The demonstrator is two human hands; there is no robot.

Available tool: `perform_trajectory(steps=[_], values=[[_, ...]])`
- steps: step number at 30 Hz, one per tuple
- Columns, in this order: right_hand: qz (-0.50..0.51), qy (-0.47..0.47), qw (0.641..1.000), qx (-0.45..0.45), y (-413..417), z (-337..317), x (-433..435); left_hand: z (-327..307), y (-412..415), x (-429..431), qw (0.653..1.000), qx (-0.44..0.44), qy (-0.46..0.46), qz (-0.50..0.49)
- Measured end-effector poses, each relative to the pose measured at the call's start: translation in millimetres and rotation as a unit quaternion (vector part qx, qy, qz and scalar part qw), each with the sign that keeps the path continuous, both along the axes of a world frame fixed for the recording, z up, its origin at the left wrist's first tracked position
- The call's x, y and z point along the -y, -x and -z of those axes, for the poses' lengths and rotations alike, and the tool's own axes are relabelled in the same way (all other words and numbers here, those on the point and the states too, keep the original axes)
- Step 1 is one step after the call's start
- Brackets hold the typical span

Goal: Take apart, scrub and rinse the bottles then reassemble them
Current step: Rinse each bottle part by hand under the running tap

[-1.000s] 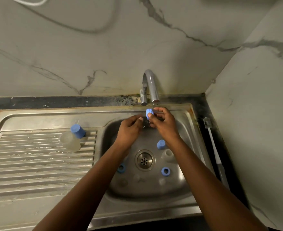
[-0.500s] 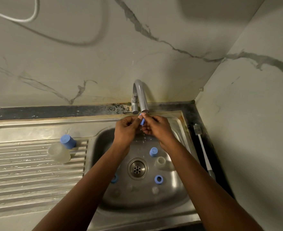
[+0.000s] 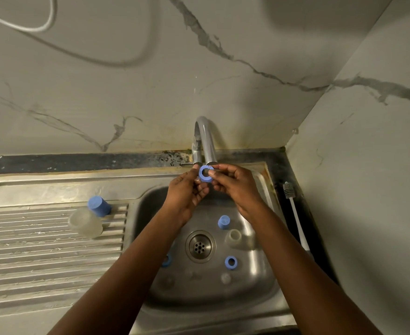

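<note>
Under the tap spout (image 3: 211, 151) both hands hold a blue ring collar (image 3: 205, 174), its hole facing me. My left hand (image 3: 187, 194) pinches its left edge and my right hand (image 3: 235, 187) pinches its right edge. In the sink basin (image 3: 254, 281) lie a blue cap (image 3: 223, 221), a small clear bottle (image 3: 233, 238), a second blue ring (image 3: 231, 262), a third blue ring (image 3: 165, 260) partly behind my left forearm, and some clear pieces near the front. An assembled clear bottle with a blue cap (image 3: 90, 217) lies on the draining board.
A white-handled bottle brush (image 3: 296, 213) lies on the dark counter strip right of the sink. The ribbed draining board (image 3: 42, 257) is to the left. The drain (image 3: 200, 246) sits mid-basin. Marble-pattern walls close in behind and on the right. A cable (image 3: 42, 27) hangs on the wall.
The blue ring has been turned between my fingers, so its hole now faces me. The hands stay under the spout. The view has tilted up slightly.
</note>
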State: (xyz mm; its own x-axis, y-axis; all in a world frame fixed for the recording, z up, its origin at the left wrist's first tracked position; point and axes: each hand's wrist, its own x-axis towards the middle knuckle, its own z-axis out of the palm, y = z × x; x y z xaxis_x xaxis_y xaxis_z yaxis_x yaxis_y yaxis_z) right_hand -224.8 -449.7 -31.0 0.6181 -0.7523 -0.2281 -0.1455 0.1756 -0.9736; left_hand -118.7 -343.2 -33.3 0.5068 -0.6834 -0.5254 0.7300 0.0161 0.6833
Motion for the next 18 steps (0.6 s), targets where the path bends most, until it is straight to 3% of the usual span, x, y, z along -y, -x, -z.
perform_trajectory(steps=[6,18], values=[[0.033,0.033,0.999,0.016,8.1,-7.6,7.8,2.3,3.1,1.6,0.999,0.02,0.031,0.029],[-0.009,-0.074,0.997,0.036,-0.8,-5.2,0.6,-0.9,1.2,-4.5,0.999,0.017,-0.021,-0.027]])
